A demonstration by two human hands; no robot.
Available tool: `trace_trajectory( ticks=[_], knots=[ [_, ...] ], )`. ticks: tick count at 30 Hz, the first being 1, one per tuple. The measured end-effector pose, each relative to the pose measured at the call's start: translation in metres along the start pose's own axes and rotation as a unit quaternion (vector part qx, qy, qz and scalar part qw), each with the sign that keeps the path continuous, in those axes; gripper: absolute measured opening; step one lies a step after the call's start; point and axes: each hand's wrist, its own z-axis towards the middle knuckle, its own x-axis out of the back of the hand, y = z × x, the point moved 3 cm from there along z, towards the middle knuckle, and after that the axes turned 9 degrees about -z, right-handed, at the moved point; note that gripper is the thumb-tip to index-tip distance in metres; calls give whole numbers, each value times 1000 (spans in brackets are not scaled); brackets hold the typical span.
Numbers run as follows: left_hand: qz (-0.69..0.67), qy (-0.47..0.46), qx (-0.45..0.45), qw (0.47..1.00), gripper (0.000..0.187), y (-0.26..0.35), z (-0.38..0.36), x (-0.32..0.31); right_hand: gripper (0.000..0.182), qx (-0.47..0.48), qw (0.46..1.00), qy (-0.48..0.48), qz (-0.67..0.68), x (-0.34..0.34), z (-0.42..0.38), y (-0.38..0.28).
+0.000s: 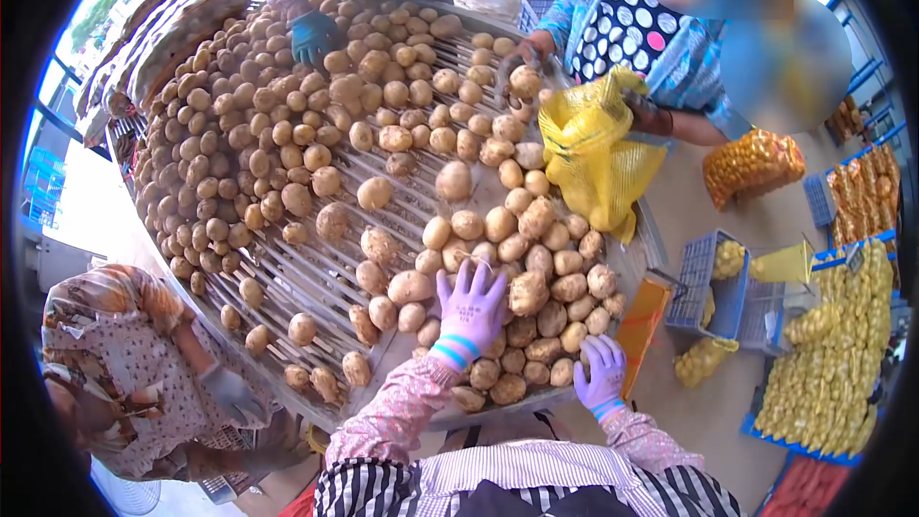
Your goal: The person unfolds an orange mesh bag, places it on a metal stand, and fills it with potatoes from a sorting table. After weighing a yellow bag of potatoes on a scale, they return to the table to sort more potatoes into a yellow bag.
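My left hand (471, 311), in a purple glove with a blue-striped cuff, lies over the potatoes (548, 321) with its fingers spread. The fingertips touch potatoes near the front of the slatted table (316, 295). My right hand (601, 375), gloved the same way, rests at the table's front right edge beside the pile. Its fingers are apart and point away from me, and no potato shows in them. A large rough potato (527, 294) sits just right of my left hand. Both of my sleeves are pink and patterned.
Across the table, a person (613, 29) holds a yellow mesh bag (598, 148) and reaches for potatoes. A teal-gloved hand (313, 36) works at the back; another person (124, 354) stands left. An orange panel (643, 330), blue crates (706, 282) and filled bags (828, 354) are at right.
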Motion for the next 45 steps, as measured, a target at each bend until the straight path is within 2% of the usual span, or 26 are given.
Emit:
trace_trajectory(
  ticks=[2,6,7,10,11,12,15,18,21,22,23,24,26,28,30,31,33,35,37,38,39,41,42,43,44,45],
  knots=[
    [0,-20,8,1000,45,14,-27,12,41,2,1000,3,6,3,2,-1],
    [5,23,-2,1000,44,0,-59,46,41,1,1000,19,-2,-3,-2,1],
    [15,65,14,998,42,-3,-63,54,41,1,1000,20,-1,-2,-3,0],
    [82,77,72,991,41,-21,-51,74,40,-10,1000,13,16,0,5,-1],
    [5,78,105,991,48,-36,-48,72,40,-27,998,30,53,1,11,-3],
    [1,73,112,991,48,-41,-46,65,40,-44,994,46,91,0,19,-4],
    [29,11,127,991,45,-30,-35,56,40,43,983,87,156,19,97,-40],
    [37,22,136,990,42,-29,-43,40,44,99,962,115,226,10,188,-75],
    [17,44,151,987,43,-34,-58,34,51,102,977,57,180,-44,267,-97],
    [-28,41,177,983,45,-37,-62,35,52,103,986,-5,131,-54,282,-106],
    [-73,39,201,976,48,-39,-69,35,52,105,989,-66,80,-60,290,-116],
    [-110,53,206,971,48,-42,-74,35,52,109,988,-66,82,-62,294,-125],
    [-163,79,208,961,48,-48,-80,33,50,104,974,-202,-20,-68,298,-138],
    [-218,105,212,947,49,-53,-87,29,50,132,966,-220,-10,-64,295,-139],
    [-337,206,158,905,47,-57,-96,28,49,158,957,-242,10,-56,287,-140],
    [-455,227,178,843,44,-65,-101,23,49,161,956,-247,9,-60,282,-137],
    [-707,241,255,614,42,-63,-105,46,50,151,949,-264,80,-71,271,-129],
    [-759,284,246,531,39,-73,-101,65,50,169,946,-253,111,-64,257,-123],
    [-659,276,258,651,30,-99,-89,83,49,184,955,-217,81,-45,252,-121],
    [-545,257,274,749,24,-117,-78,87,49,198,956,-208,57,-40,249,-121],
    [-544,252,277,751,24,-123,-62,92,49,194,956,-210,60,-34,247,-121],
    [-321,183,217,904,26,-123,-22,110,52,213,953,-215,5,-21,244,-122],
    [-322,180,216,904,26,-122,-5,113,55,218,950,-224,-17,-17,242,-120],
    [-189,121,182,957,28,-112,14,115,55,215,950,-225,-18,-11,238,-117],
    [-52,60,143,987,30,-104,32,114,56,214,950,-226,-30,-6,234,-113],
    [-54,59,143,987,30,-98,47,115,58,213,949,-227,-41,-2,229,-110]
  ],
)
